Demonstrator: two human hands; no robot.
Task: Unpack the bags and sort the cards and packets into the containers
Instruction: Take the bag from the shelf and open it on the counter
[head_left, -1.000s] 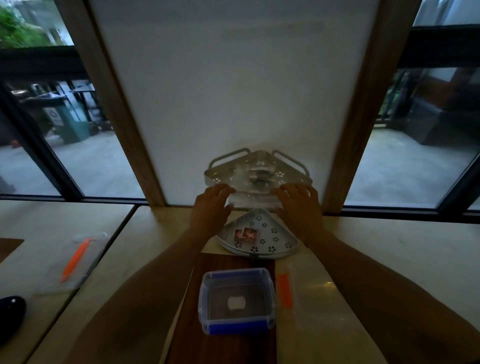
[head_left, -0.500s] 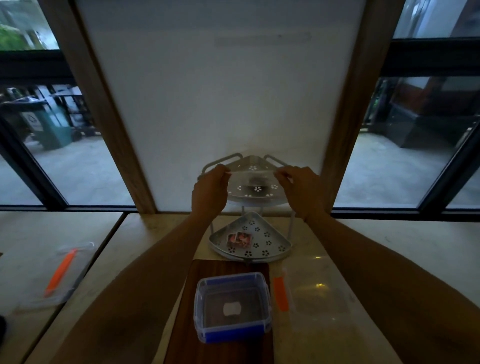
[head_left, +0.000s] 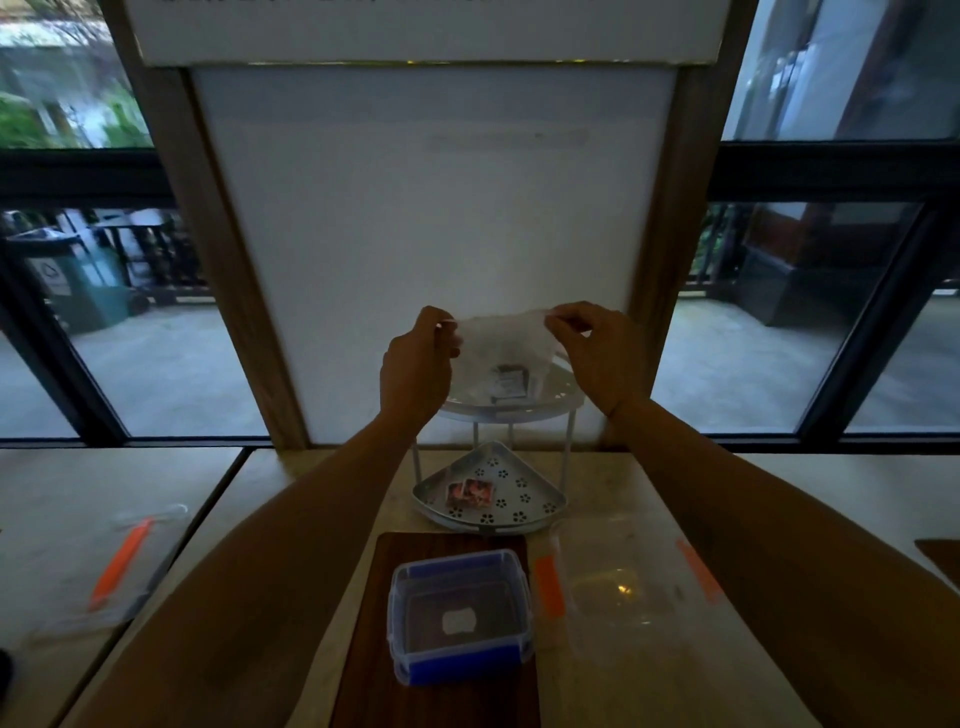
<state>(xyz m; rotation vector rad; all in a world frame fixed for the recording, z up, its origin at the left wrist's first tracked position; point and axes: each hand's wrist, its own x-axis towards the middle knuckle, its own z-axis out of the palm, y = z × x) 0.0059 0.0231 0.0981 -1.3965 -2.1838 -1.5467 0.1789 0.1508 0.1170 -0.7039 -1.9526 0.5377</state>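
Observation:
A clear plastic bag (head_left: 501, 345) hangs in the air above the two-tier metal corner rack (head_left: 566, 395). My left hand (head_left: 415, 364) pinches its top left corner and my right hand (head_left: 595, 353) pinches its top right corner. A small dark packet (head_left: 509, 383) lies low inside the bag, just over the rack's upper shelf. The lower shelf (head_left: 524, 504) holds two red cards (head_left: 470, 492). A clear box with a blue lid rim (head_left: 460, 616) sits on a dark wooden board (head_left: 384, 649) near me; something small and white lies inside it.
An empty clear zip bag with an orange strip (head_left: 618, 587) lies on the table to the right of the box. Another zip bag with an orange strip (head_left: 122, 561) lies on the neighbouring table at left. A white panel and windows stand behind the rack.
Both hands lifted the clear bag from the rack's upper shelf and hold it stretched in the air. The camera tilted upward.

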